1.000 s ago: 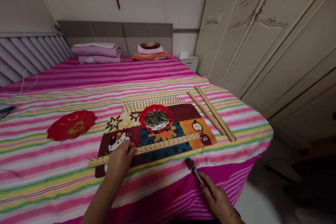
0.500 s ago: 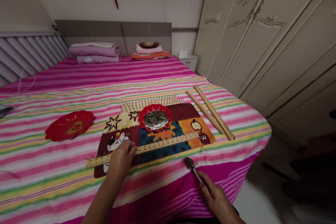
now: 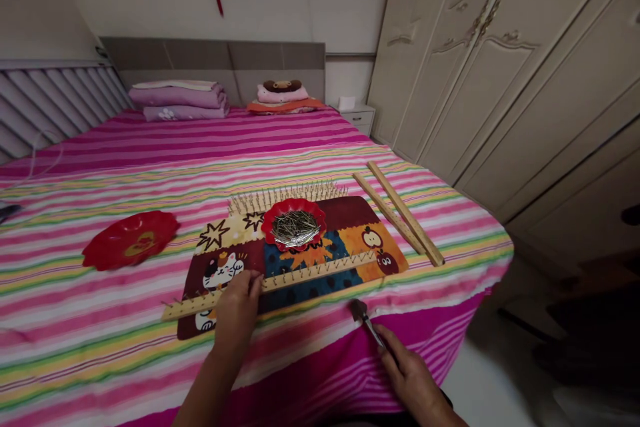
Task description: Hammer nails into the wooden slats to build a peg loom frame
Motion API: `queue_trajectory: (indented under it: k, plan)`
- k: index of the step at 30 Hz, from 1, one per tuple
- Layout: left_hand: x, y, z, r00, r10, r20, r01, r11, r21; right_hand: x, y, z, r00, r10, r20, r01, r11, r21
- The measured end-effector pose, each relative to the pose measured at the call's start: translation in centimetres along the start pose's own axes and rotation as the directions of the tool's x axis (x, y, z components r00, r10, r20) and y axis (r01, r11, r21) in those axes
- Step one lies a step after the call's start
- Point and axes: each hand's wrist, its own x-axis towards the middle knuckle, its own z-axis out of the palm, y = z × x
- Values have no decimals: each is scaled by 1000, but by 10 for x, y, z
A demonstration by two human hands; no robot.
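Observation:
A narrow wooden strip (image 3: 295, 277) with a row of upright nails lies across a patterned mat (image 3: 300, 297). My left hand (image 3: 239, 300) is over its left part, thumb and fingers pinched together at the row; whatever is between the fingertips is hidden. Low on the right, my right hand (image 3: 410, 373) is wrapped round the handle of a hammer (image 3: 369, 325). The hammer's dark head is just above or on the bedspread, apart from the strip. A red scalloped bowl (image 3: 267, 237) full of loose nails (image 3: 297, 228) stands on the mat behind the strip.
Wooden strips bristling with nails (image 3: 285, 197) lie behind the bowl. Two more wooden strips (image 3: 403, 210) rest to the right. A red plate (image 3: 130, 240) sits at left on the striped bedspread (image 3: 75, 327). Folded bedding (image 3: 180, 100) is by the headboard; a wardrobe (image 3: 480, 80) stands at right.
My left hand has shifted slightly right along the strip, its forearm swinging right too. The whole view has drifted a little. My right hand keeps its hold on the hammer.

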Motion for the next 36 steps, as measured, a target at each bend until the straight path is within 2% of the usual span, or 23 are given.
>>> queue_trajectory:
  k: [3,7,13,17,21,25,30,36]
  plan:
    - [-14,0,13,989,77,-123,-82,996,-40,0,-1,-1,1000,-1,18,0,1000,6]
    - [-23,-1,26,977,97,-188,-113,991,-76,-1,-2,0,1000,0,-3,0,1000,0]
    - [-25,-14,34,988,47,-145,-71,984,-162,-2,-3,0,1000,-11,-8,11,1000,3]
    - [-27,-25,37,985,119,-122,-140,973,-182,-2,-3,0,1000,2,-22,-2,1000,3]
    - [-27,-27,34,981,159,-111,-179,964,-197,-2,-1,0,1000,-8,-21,8,1000,-6]
    - [-26,-20,29,994,83,-78,-100,965,-241,-3,-2,0,1000,-22,-13,21,999,-28]
    - [-26,-13,28,989,-141,-39,121,939,-322,-2,-2,1,999,-14,31,14,1000,-28]
    - [-24,-9,29,988,-131,-87,105,962,-252,-1,-8,-4,1000,24,-2,-24,995,94]
